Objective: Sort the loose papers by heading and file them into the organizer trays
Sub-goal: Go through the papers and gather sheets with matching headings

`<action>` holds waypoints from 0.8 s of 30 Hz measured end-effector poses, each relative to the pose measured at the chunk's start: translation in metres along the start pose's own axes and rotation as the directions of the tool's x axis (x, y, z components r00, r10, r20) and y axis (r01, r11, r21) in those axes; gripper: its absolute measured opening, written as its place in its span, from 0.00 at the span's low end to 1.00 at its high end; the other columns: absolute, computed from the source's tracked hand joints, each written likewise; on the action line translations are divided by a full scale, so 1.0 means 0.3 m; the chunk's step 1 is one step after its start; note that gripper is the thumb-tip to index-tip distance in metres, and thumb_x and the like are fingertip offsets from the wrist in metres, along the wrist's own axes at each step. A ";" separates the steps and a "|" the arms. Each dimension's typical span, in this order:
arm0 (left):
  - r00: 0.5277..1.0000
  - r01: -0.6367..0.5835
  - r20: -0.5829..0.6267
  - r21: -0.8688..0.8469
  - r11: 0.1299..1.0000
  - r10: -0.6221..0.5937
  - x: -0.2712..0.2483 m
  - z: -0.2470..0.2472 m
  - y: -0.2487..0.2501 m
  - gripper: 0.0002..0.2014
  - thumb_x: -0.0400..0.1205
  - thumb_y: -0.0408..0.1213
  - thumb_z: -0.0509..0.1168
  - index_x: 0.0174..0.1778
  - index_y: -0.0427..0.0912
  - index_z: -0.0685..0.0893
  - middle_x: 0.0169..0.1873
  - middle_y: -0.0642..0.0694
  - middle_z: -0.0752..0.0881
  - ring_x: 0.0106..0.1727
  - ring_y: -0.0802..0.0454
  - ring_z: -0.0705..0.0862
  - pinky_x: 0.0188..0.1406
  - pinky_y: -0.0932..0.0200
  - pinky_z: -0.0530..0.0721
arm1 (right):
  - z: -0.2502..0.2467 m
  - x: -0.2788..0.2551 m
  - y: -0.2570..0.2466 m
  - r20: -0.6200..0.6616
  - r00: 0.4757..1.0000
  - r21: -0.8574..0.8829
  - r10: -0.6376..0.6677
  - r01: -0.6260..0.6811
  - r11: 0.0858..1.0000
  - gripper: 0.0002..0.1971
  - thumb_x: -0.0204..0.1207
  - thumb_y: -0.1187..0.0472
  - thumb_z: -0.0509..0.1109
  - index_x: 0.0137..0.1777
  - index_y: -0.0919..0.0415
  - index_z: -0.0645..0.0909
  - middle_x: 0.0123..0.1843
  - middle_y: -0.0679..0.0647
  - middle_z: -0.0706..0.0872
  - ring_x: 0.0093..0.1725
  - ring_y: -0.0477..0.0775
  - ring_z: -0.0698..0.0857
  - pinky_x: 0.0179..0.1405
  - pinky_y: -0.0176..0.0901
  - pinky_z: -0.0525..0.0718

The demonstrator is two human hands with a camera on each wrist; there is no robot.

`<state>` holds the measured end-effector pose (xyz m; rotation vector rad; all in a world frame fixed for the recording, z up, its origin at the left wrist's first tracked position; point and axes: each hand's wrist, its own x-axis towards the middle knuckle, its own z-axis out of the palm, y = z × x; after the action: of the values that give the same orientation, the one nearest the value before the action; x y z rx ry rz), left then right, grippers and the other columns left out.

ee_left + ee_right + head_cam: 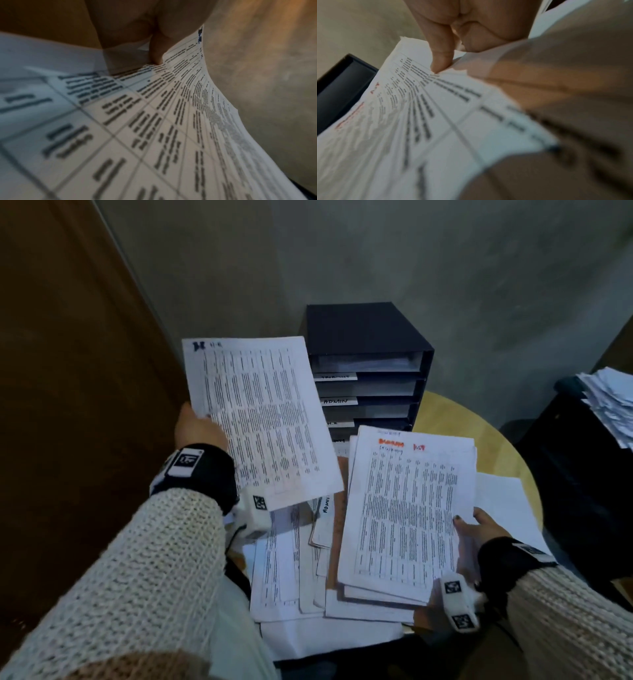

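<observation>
While your left hand (200, 428) pinches one sheet (260, 419) by its edge, raised and curling, your right hand (486, 529) grips a stack (407, 515) with a red heading, thumb on top. Risk: the lone sheet sags in so thin a pinch and may fold or catch on a tray lip of the organizer (368, 371), which stands just beyond both hands. Its blue heading is too blurred to read; misjudge it and it lands in the wrong tray. The stack is fanned, so lower pages could slide out. More loose papers (291, 570) lie between and below your hands on the round wooden counter (445, 419). Grey wall ahead, brown panel left of your left hand, another paper heap (609, 402) beyond your right.
</observation>
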<state>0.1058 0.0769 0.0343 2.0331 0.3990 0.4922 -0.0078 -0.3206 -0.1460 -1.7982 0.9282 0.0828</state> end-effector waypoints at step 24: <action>0.625 -0.004 0.704 0.435 0.900 -0.337 -0.372 0.452 -0.246 0.26 0.88 0.36 0.51 0.83 0.43 0.54 0.79 0.38 0.63 0.72 0.43 0.72 0.67 0.57 0.73 | 0.034 0.053 -0.038 0.118 0.987 -0.346 0.106 -0.059 0.936 0.25 0.84 0.54 0.61 0.78 0.63 0.67 0.77 0.61 0.73 0.75 0.62 0.74 0.76 0.52 0.71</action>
<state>0.0710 -0.0413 -0.1111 2.3399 0.1535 -0.6607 0.0142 -0.3193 -0.1490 -2.0417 0.9333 0.4392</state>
